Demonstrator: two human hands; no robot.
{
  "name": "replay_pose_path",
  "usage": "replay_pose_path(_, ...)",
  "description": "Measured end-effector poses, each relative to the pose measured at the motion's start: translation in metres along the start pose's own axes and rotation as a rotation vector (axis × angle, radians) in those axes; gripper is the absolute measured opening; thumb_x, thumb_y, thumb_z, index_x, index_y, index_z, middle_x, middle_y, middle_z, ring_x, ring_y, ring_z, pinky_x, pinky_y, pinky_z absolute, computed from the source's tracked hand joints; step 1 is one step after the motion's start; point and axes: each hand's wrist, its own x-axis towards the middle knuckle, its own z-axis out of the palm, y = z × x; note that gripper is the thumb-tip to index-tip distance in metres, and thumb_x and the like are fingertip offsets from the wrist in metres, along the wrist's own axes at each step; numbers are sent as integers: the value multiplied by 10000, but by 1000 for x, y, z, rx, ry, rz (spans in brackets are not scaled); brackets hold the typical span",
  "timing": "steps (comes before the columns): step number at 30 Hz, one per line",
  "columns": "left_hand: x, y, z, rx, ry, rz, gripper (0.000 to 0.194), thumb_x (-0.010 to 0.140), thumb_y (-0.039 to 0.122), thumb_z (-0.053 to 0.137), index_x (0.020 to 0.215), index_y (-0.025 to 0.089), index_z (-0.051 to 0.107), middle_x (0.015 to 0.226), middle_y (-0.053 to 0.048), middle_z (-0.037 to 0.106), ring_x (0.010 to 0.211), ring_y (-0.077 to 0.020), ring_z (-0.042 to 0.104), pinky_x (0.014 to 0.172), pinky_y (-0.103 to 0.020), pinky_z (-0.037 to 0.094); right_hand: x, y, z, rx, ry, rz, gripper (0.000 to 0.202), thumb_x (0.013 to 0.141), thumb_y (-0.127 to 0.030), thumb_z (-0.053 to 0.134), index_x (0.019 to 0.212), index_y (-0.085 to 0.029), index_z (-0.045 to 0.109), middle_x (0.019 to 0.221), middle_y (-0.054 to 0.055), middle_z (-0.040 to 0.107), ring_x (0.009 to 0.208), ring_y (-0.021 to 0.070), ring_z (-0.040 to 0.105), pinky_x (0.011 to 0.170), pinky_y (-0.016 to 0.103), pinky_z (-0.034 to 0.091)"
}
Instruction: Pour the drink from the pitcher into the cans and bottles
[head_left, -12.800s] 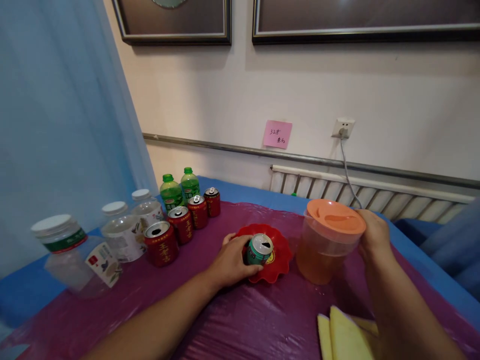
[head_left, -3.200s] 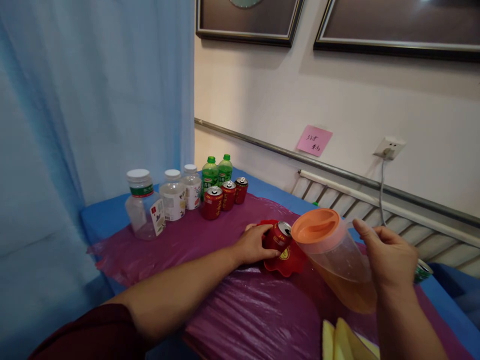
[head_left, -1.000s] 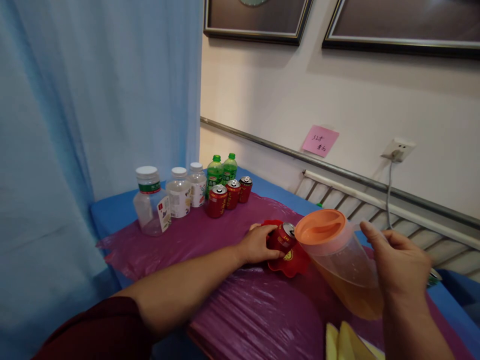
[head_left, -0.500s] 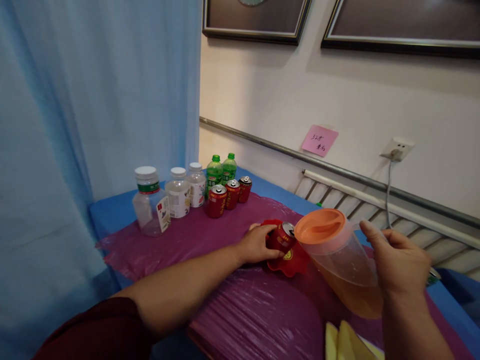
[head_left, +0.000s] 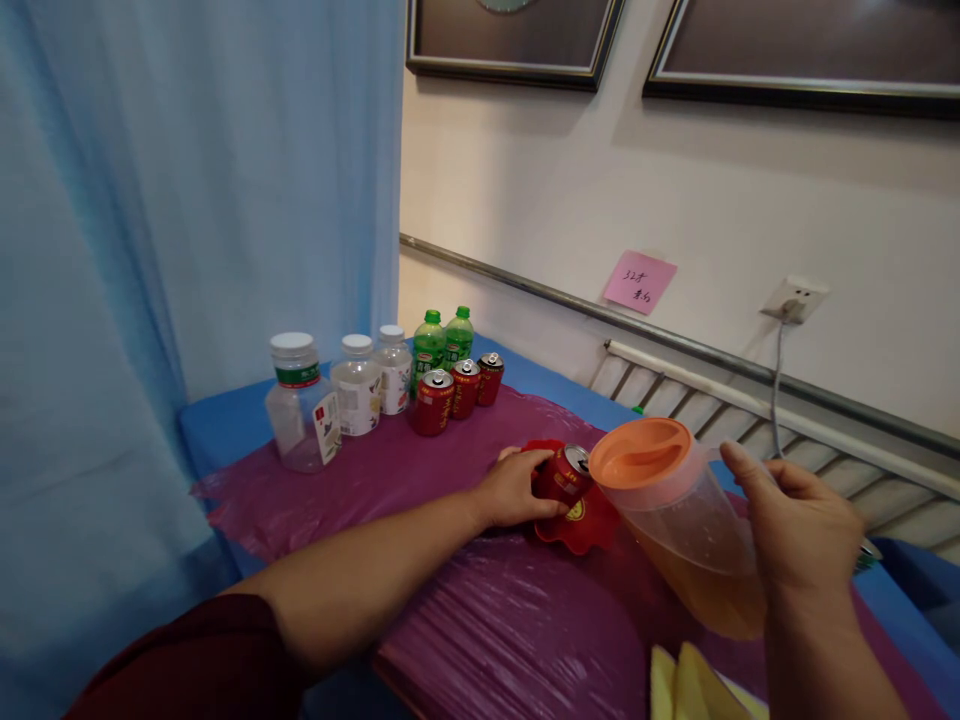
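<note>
My left hand (head_left: 521, 487) is closed around a red drink can (head_left: 564, 476), which tilts a little to the right. Under the can lies a red scalloped mat (head_left: 577, 535) with a yellow mark. My right hand (head_left: 806, 525) grips the handle of a clear plastic pitcher (head_left: 694, 540) with an orange lid (head_left: 643, 450). The pitcher leans left, its lid edge close beside the can's top. Amber liquid fills part of the pitcher. Whether any liquid is flowing into the can, I cannot tell.
Three red cans (head_left: 465, 388) stand at the back, near two green bottles (head_left: 429, 345). To their left are three clear jars (head_left: 300, 420) with white lids. Purple plastic sheeting (head_left: 525, 610) covers the blue table (head_left: 225, 420). A yellow cloth (head_left: 690, 685) lies in front.
</note>
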Motion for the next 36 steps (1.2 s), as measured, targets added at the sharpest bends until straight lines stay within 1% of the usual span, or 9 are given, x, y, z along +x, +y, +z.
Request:
replay_pose_path(4,0,-1,0,3,-10,8,668,658,485,845,1261,268,654,1251,-45,728,1161,-339,636,1065,-459,375,-1,-2,-1,-6,6,-2,473,688,-620,748,563,-197,576,510,-59,361,560,117,348,526,281,248)
replay_pose_path(8,0,-1,-1,9,-10,9,692,664,485,839,1290,271,638,1263,-42,721,1172,-338,634,1068,-452,373,-1,-2,-1,-4,6,-9,484,690,-626,749,556,-197,571,516,-56,345,558,119,341,513,281,241)
replay_pose_path(12,0,0,-1,9,-13,8,677,666,476,839,1280,268,643,1246,-41,728,1157,-327,638,1067,-445,375,-1,-1,-1,-1,9,-19,482,689,-631,747,560,-197,582,517,-52,354,560,123,349,508,280,243)
replay_pose_path(17,0,-2,0,9,-3,11,697,662,484,846,1295,279,635,1292,-44,710,1192,-342,621,1070,-451,374,1,3,-1,-13,13,-39,499,693,-652,745,568,-196,586,526,-52,359,567,123,359,522,280,258)
replay_pose_path(20,0,-2,0,14,-7,4,715,660,486,850,1305,274,629,1289,-47,710,1194,-346,621,1074,-458,371,1,3,0,0,8,-24,494,687,-641,755,560,-197,580,524,-52,351,565,121,351,518,280,254)
replay_pose_path(24,0,-1,0,13,-6,3,720,663,484,849,1313,271,626,1303,-51,704,1203,-345,616,1076,-457,367,0,2,0,9,13,-15,491,685,-632,757,554,-197,571,517,-55,341,555,117,335,513,281,238)
replay_pose_path(29,0,-1,0,15,1,13,695,660,479,853,1290,276,640,1258,-41,723,1168,-337,634,1063,-447,378,-1,0,-1,-13,2,-13,488,694,-640,747,570,-198,584,520,-55,349,561,119,344,516,278,243)
replay_pose_path(36,0,-2,0,5,-7,9,717,662,470,851,1313,270,627,1283,-48,713,1185,-343,627,1073,-453,369,-2,-3,0,2,23,-25,479,680,-630,750,564,-197,581,517,-55,347,554,120,347,510,274,245)
